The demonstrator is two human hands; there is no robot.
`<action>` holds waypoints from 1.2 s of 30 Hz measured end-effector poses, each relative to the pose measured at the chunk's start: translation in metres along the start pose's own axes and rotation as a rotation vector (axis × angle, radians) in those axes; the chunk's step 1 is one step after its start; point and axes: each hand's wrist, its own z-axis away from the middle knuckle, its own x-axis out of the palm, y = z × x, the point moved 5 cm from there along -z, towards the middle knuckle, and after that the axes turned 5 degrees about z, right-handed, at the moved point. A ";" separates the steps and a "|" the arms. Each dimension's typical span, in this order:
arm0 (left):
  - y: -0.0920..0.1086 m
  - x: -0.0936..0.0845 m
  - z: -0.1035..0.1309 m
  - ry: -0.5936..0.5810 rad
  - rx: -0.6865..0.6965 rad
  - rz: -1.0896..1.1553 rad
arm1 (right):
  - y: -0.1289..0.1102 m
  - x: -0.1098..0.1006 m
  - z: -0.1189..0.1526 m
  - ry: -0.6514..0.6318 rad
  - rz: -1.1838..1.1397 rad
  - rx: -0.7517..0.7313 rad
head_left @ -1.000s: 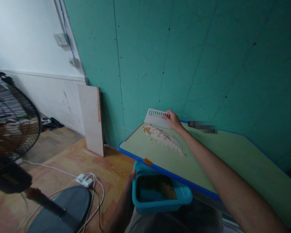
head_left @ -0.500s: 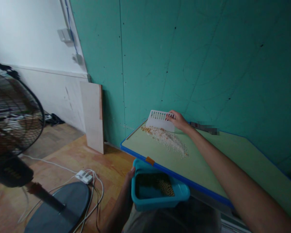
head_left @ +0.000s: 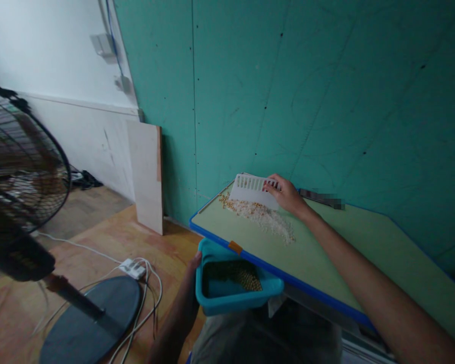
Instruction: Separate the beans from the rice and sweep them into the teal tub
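My right hand (head_left: 286, 194) is closed on the slotted edge of a white plastic scraper (head_left: 253, 194), tilted up on the pale green tabletop (head_left: 326, 247). Along the scraper's near side lies a spread of white grains (head_left: 263, 216), with yellow kernels (head_left: 227, 203) mostly at its left end. My left hand (head_left: 192, 270) grips the left side of a turquoise tub (head_left: 235, 303) just below the table's front edge. Inside the tub are round tan beans (head_left: 250, 279) and a dark green mass (head_left: 223, 270) whose kind I cannot make out.
A black fan (head_left: 26, 187) on a round base (head_left: 91, 323) stands at left, near a white power strip (head_left: 132, 269) and loose cables. A pale board (head_left: 146, 177) leans against the wall. Toward the table's back lies a dark, partly blurred object (head_left: 320, 198).
The tub in my left hand has shifted left and slightly up. My right hand and the scraper have moved slightly right and toward me. The camera view has tilted a little.
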 end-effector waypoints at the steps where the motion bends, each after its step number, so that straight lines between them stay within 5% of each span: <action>1: 0.001 0.000 0.000 0.004 -0.004 -0.003 | -0.004 -0.001 0.002 -0.001 0.002 -0.003; 9: 0.003 -0.004 -0.013 0.044 -0.034 0.082 | -0.022 -0.006 0.019 -0.020 0.008 0.003; 16: 0.009 0.002 0.002 0.005 -0.024 0.032 | -0.029 -0.011 0.034 -0.035 -0.014 0.001; 27: 0.008 -0.011 -0.006 0.099 0.031 -0.013 | -0.036 -0.016 0.044 -0.094 -0.077 -0.001; 36: 0.002 -0.010 -0.009 0.034 -0.027 0.017 | -0.042 -0.024 0.045 0.028 -0.052 0.036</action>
